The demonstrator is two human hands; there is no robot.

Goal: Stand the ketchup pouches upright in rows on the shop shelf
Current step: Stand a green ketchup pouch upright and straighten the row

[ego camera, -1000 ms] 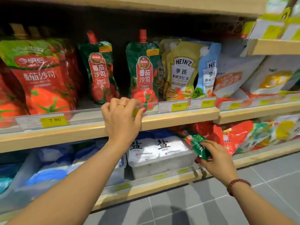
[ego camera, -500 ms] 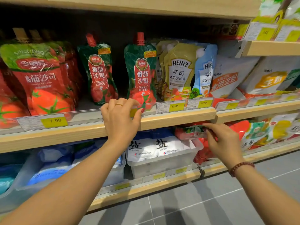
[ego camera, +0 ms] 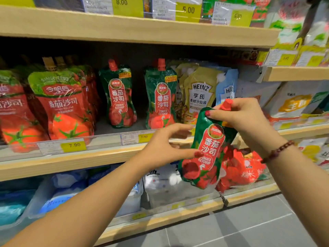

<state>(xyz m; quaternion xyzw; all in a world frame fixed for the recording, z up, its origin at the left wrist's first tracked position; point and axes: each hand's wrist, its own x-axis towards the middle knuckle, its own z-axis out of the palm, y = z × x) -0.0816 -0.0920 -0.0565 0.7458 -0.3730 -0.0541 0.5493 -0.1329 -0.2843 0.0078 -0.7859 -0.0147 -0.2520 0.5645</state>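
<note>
right hand [ego camera: 243,116] pinches ketchup pouch [ego camera: 208,150] top | left hand [ego camera: 163,147] open beside it | risk: limp pouch slumps, topples standing pouches [ego camera: 161,97]

Head view, facing shelf [ego camera: 114,154], close

A green-and-red glossy plastic ketchup pouch [ego camera: 208,148] with a red screw cap is held in the air in front of the light wooden shop shelf [ego camera: 89,157]. It is tilted, with the cap toward the upper right and the printed face turned outward. It is pinched at the neck by the right hand [ego camera: 243,118], and its left edge is touched by the thumb of the left hand [ego camera: 165,147], whose fingers are spread. A second green pouch [ego camera: 119,97] and a third green pouch [ego camera: 160,97] are stood upright on the shelf, caps up, side by side but apart. To their left, larger red ketchup pouches [ego camera: 60,104] with tan caps are lined up upright, one behind another.
</note>
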